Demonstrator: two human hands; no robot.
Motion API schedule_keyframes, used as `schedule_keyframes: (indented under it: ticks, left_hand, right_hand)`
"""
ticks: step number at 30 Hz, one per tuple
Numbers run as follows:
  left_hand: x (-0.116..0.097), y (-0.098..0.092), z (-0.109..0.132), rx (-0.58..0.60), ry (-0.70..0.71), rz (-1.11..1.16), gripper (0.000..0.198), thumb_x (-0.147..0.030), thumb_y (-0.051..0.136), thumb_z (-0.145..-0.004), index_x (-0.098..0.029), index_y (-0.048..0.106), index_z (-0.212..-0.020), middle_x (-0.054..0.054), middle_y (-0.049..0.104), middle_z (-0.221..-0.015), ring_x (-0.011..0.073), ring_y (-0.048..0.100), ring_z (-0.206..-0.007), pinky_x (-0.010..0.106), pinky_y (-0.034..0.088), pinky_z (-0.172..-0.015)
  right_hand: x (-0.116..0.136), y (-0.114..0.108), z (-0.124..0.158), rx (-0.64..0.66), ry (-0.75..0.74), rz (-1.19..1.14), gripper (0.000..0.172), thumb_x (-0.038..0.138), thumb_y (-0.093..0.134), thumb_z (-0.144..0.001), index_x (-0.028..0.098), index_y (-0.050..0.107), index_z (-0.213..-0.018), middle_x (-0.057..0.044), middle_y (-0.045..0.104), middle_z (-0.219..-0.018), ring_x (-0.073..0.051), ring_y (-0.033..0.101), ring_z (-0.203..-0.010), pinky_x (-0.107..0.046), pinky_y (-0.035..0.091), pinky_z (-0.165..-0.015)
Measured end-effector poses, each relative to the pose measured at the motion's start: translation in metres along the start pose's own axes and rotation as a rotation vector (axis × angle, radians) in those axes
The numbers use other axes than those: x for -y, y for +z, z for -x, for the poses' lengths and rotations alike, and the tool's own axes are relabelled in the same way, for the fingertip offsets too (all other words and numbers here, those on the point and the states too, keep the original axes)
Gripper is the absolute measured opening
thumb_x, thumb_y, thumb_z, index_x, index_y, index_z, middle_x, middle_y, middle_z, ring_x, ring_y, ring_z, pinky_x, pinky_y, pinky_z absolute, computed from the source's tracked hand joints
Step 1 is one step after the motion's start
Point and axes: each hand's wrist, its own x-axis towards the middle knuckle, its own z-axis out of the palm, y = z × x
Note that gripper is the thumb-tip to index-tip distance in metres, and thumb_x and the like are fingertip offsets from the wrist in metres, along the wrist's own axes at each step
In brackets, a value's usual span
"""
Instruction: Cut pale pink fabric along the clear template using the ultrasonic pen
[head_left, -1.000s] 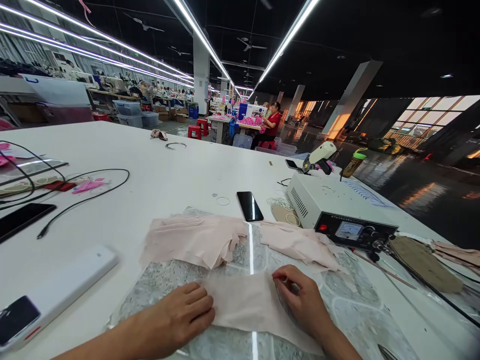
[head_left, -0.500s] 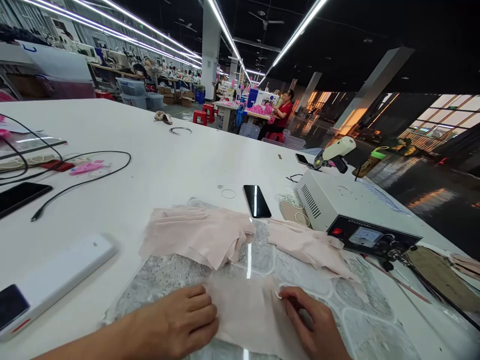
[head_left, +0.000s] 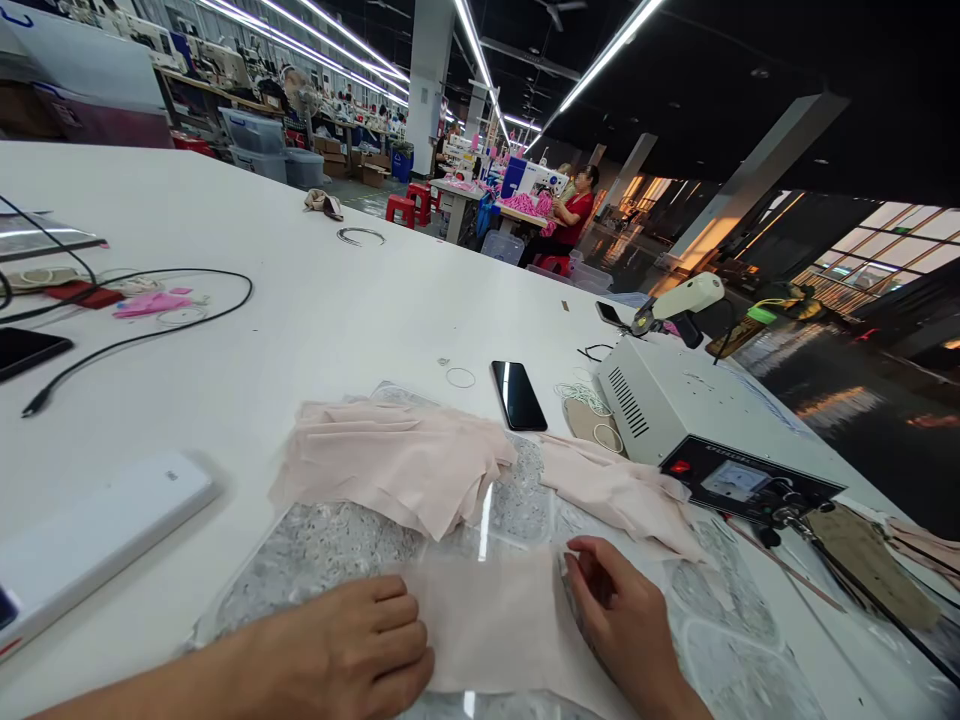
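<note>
A thin pale pink fabric piece [head_left: 487, 620] lies spread on a grey marbled mat under clear plastic [head_left: 337, 555]. My left hand [head_left: 360, 645] rests over its left edge, fingers curled together and pressed on the cloth. At the right edge, my right hand [head_left: 626, 625] has thumb and forefinger brought together around the upper right corner, the other fingers bent underneath. Just beyond lies a stack of similar pale pink cut pieces [head_left: 397, 455]. To its right is a smaller pale pink pile [head_left: 615, 490].
A black phone [head_left: 519, 396] lies behind the fabric. On the right stands a grey metal box with a dial [head_left: 652, 400], with a cable at its front. A white power bank [head_left: 112, 540] and a black cable [head_left: 150, 340] are on the left. A person in red [head_left: 574, 215] sits further off.
My right fingertips have shifted slightly up along the fabric's right edge, and the cloth there looks flatter. My left hand stays nearly in place. The view has tilted a little.
</note>
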Motion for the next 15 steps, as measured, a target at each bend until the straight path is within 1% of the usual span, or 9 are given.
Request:
schedule_keyframes:
  ticks: [1,2,3,4,6,8,10,13,15]
  left_hand:
    - [0.0,0.0,0.0,-0.003,0.001,0.003,0.033,-0.003,0.034,-0.099,-0.009,0.064,-0.091,0.004,0.053,-0.067,0.0163,0.045,-0.059,0.031,0.043,-0.06]
    - [0.0,0.0,-0.001,-0.002,0.003,0.006,0.033,-0.003,0.033,-0.099,-0.009,0.064,-0.09,0.004,0.053,-0.066,0.0164,0.045,-0.059,0.031,0.043,-0.06]
    - [0.001,-0.001,-0.002,0.002,0.002,0.006,0.034,-0.003,0.032,-0.099,-0.009,0.064,-0.089,0.005,0.053,-0.067,0.0164,0.044,-0.059,0.031,0.043,-0.06]
    - [0.001,-0.001,-0.003,0.004,0.003,0.006,0.034,-0.003,0.032,-0.1,-0.009,0.063,-0.089,0.004,0.053,-0.066,0.0163,0.044,-0.059,0.031,0.043,-0.06]
    - [0.0,-0.002,-0.004,0.009,-0.002,0.006,0.033,-0.003,0.032,-0.1,-0.01,0.062,-0.088,0.004,0.054,-0.067,0.016,0.044,-0.058,0.031,0.043,-0.061]
    - [0.0,-0.003,-0.003,0.006,-0.007,0.004,0.03,-0.002,0.034,-0.099,-0.011,0.061,-0.089,0.004,0.053,-0.066,0.0158,0.045,-0.058,0.03,0.044,-0.061]
    - [-0.001,-0.002,-0.002,0.0,-0.014,-0.004,0.028,-0.001,0.036,-0.098,-0.012,0.059,-0.089,0.003,0.054,-0.067,0.0158,0.046,-0.058,0.03,0.045,-0.062]
    - [0.0,0.001,0.002,0.0,-0.022,-0.014,0.026,0.0,0.036,-0.096,-0.013,0.058,-0.089,0.004,0.054,-0.068,0.016,0.046,-0.059,0.03,0.046,-0.063]
    - [0.001,0.004,0.003,0.003,-0.012,-0.011,0.025,0.001,0.037,-0.094,-0.013,0.057,-0.09,0.004,0.054,-0.068,0.0161,0.045,-0.059,0.031,0.045,-0.063]
  right_hand:
    - [0.0,-0.003,0.003,-0.009,-0.057,0.008,0.016,0.026,0.05,-0.094,0.021,0.064,-0.098,-0.004,0.069,-0.078,-0.015,0.065,-0.063,-0.026,0.054,-0.058]
    - [0.001,-0.005,0.005,-0.003,-0.119,0.016,0.02,0.024,0.049,-0.094,0.021,0.065,-0.106,-0.008,0.072,-0.093,-0.017,0.07,-0.078,-0.028,0.057,-0.069]
    - [0.002,-0.006,0.007,0.02,-0.18,0.026,0.026,0.023,0.049,-0.094,0.022,0.065,-0.115,-0.009,0.071,-0.108,-0.02,0.069,-0.095,-0.032,0.057,-0.081]
    - [0.003,-0.006,0.009,0.055,-0.235,0.039,0.033,0.024,0.051,-0.093,0.025,0.062,-0.124,-0.008,0.069,-0.12,-0.022,0.065,-0.11,-0.036,0.054,-0.092]
    - [0.003,-0.003,0.01,0.134,-0.307,0.07,0.046,0.026,0.054,-0.093,0.029,0.052,-0.139,-0.004,0.063,-0.133,-0.024,0.056,-0.125,-0.042,0.048,-0.103]
    - [0.0,0.0,0.01,0.188,-0.327,0.103,0.054,0.028,0.055,-0.093,0.031,0.043,-0.146,-0.002,0.059,-0.137,-0.023,0.052,-0.13,-0.043,0.045,-0.106]
    - [-0.006,-0.001,0.01,0.201,-0.309,0.132,0.057,0.03,0.055,-0.093,0.031,0.04,-0.147,-0.001,0.058,-0.139,-0.024,0.05,-0.132,-0.045,0.046,-0.106]
    - [-0.014,-0.013,0.019,0.133,-0.239,0.164,0.056,0.028,0.053,-0.094,0.03,0.039,-0.148,-0.003,0.058,-0.139,-0.027,0.049,-0.133,-0.048,0.051,-0.1]
    - [-0.014,-0.023,0.031,0.079,-0.191,0.157,0.055,0.026,0.05,-0.095,0.027,0.038,-0.149,-0.007,0.058,-0.138,-0.028,0.05,-0.131,-0.047,0.054,-0.096]
